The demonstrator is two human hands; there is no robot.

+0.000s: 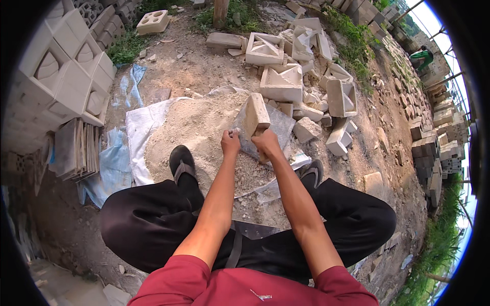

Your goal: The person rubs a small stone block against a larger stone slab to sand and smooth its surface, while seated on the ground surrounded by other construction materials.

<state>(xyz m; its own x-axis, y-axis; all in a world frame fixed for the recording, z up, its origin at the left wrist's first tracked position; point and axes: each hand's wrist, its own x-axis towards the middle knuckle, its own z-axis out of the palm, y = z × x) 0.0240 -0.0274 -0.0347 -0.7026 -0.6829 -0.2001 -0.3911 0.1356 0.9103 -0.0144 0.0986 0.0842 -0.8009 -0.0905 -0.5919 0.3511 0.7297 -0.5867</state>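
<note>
— What's that in the right hand (266, 141)?
— A pale, rough, wedge-shaped concrete block fragment (255, 115), gripped from below and tilted above the heap of grey-white crumbly rubble (196, 127).
— And the left hand (230, 142)?
— Closed around a small pale chunk (234, 132) just beside the block.
— The ground?
— A white woven sheet (139, 132) on bare dirt, outdoors, broken patterned concrete blocks (286, 66) piled beyond
</note>
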